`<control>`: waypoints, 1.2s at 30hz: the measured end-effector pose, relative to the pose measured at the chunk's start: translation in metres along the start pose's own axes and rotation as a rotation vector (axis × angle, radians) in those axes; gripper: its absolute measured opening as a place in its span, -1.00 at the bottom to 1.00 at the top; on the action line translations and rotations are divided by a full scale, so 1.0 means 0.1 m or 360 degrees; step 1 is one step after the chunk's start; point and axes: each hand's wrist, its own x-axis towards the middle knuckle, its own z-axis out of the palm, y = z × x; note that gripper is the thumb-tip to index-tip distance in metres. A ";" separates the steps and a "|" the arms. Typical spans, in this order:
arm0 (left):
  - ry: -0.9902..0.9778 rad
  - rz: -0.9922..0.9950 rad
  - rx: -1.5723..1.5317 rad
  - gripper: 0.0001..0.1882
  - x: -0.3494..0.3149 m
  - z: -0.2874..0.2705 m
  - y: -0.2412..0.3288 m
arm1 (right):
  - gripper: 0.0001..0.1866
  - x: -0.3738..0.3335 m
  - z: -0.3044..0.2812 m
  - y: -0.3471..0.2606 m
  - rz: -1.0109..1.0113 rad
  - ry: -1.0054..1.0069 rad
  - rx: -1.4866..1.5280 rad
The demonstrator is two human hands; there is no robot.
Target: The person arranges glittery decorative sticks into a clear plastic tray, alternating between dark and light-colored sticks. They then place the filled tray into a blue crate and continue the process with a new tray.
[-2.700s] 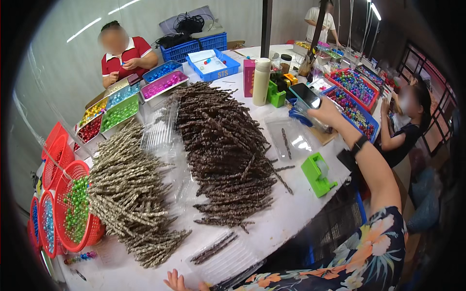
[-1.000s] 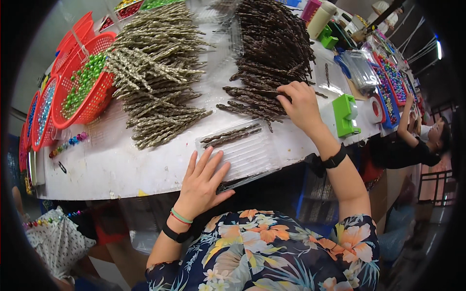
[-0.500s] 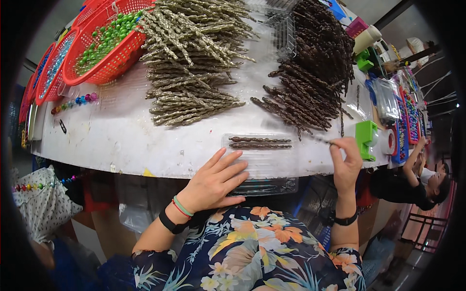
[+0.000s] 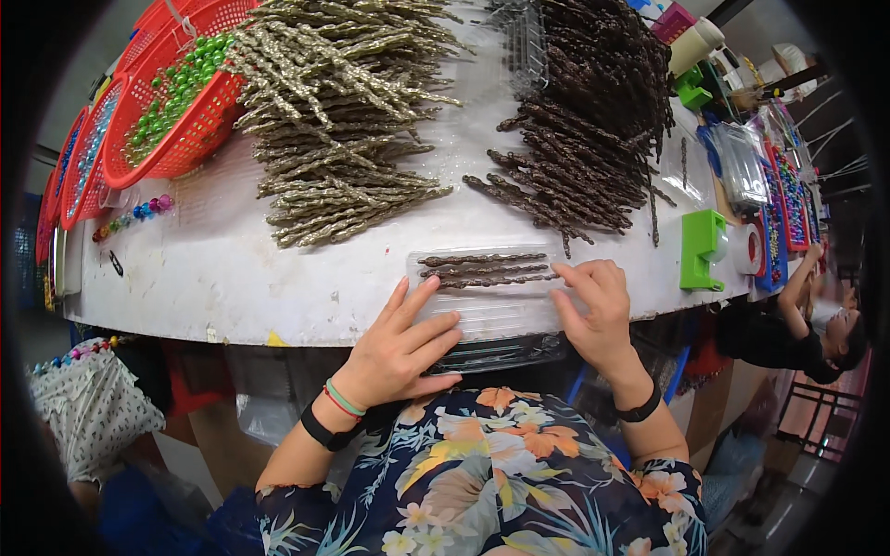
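Observation:
A clear ribbed plastic tray [image 4: 501, 317] lies at the table's near edge. Three dark brown glittery twisted sticks [image 4: 487, 271] rest side by side across its far part. My left hand [image 4: 400, 350] is open, its fingers spread over the tray's left side, a fingertip near the sticks' left ends. At the other end, my right hand [image 4: 595, 310] has thumb and forefinger apart, the forefinger at the right tip of the nearest stick. Beyond the tray is a big pile of the same dark sticks [image 4: 593, 167]; to its left is a pile of pale gold sticks [image 4: 343, 139].
Red baskets [image 4: 199, 139] of green and blue beads stand at the far left, with a colourful bead strand [image 4: 134, 218] nearby. A green tape dispenser [image 4: 700, 250] sits to the right. Clear trays [image 4: 527, 46] lie between the piles. A person [image 4: 788, 324] is at the far right.
My right hand has moved left to the tray, and the stick it held now lies there, making three instead of two. My left hand stays on the tray's left side.

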 end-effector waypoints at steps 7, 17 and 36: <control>0.0003 0.0004 0.0014 -0.44 -0.01 0.00 0.00 | -0.76 -0.02 0.11 0.05 -0.0094 0.0018 0.0008; 0.0024 0.0034 0.0033 -0.46 0.01 0.00 0.01 | -0.85 0.09 0.16 -0.02 -0.0124 -0.0012 -0.0178; 0.0021 0.0001 -0.0014 -0.48 -0.02 0.02 0.00 | -0.89 0.29 0.04 0.24 0.0844 0.0281 0.0343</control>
